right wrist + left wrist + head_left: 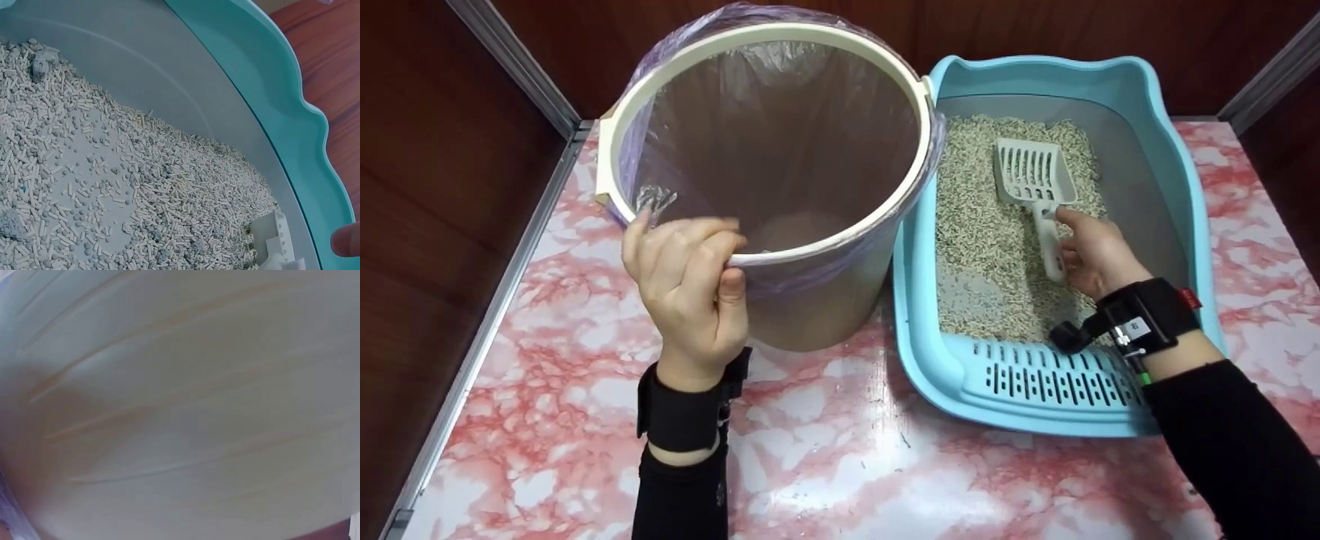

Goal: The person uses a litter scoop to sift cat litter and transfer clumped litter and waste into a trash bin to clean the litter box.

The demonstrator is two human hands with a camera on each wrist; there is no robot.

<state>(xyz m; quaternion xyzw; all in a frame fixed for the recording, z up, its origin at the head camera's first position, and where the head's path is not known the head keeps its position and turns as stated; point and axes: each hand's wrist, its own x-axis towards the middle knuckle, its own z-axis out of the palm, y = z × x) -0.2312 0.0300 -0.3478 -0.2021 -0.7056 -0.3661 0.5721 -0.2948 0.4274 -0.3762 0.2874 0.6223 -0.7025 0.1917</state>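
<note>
My left hand (688, 289) grips the near rim of a large bin (825, 247), fingers over the top and thumb on the outer side. A thin purple plastic bag (780, 56) lines the bin under a cream ring. The bin's ribbed wall (197, 399) fills the left wrist view. My right hand (1099, 251) is beside the handle of a pale slotted litter scoop (1035, 169), its fingers close to the handle's right side. In the right wrist view a fingertip (347, 240) stands apart from the scoop (273, 239). The scoop lies on pellet litter (975, 202) in a blue litter box.
The blue litter box (1174, 150) stands right beside the bin, with a perforated ledge (1057, 382) at its near end. Grey clumps (42, 63) lie in the litter. Brown panels (442, 187) border the red-and-white marbled surface (562, 360).
</note>
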